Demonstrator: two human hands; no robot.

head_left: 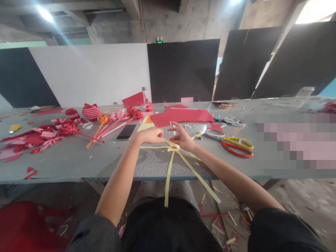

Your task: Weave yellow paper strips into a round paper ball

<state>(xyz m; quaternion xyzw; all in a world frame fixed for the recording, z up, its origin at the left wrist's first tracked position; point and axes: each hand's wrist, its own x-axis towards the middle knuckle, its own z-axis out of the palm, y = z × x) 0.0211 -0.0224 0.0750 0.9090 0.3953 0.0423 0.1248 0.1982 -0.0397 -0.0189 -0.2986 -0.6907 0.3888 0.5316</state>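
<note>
Yellow paper strips cross at a small woven centre near the front of the table, with a bit of orange in it. Several strips spread outward, and two hang over the table edge. My left hand is closed, its fingertips pinching one yellow strip that bends across the centre. Just right of it, my right hand has its fingers curved and apart, with the thumb side close to the bent strip. Whether the right fingers touch the strip is hard to tell.
Left of my hands lies a phone, beside red and orange paper flowers. Red paper sheets are behind my hands. Scissors with red and yellow handles lie to the right. A red stool stands at lower left.
</note>
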